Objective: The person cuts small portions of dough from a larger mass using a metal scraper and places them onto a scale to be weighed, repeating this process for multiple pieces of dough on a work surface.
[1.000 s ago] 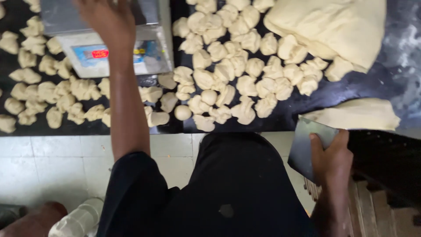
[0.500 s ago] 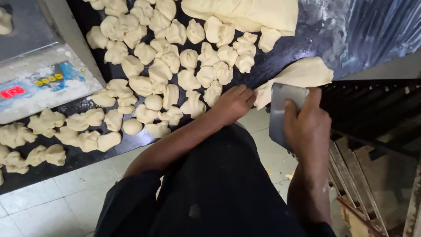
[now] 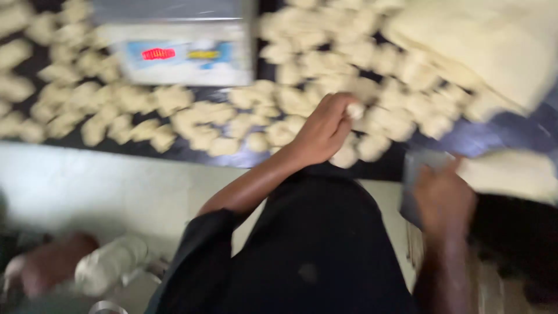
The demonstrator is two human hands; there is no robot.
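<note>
Plainly, left hand (image 3: 322,131) pinches one dough piece (image 3: 353,110); right hand (image 3: 443,197) clasps one scraper (image 3: 415,166).

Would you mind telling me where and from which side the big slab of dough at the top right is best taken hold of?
Probably by its lower edge, coming from the near side. The big dough slab lies flat and wide on the dark table, with small dough pieces crowding its left. That near edge faces the person, so fingers could likely slide under there. The picture is blurred, so its thickness is unclear.
</note>
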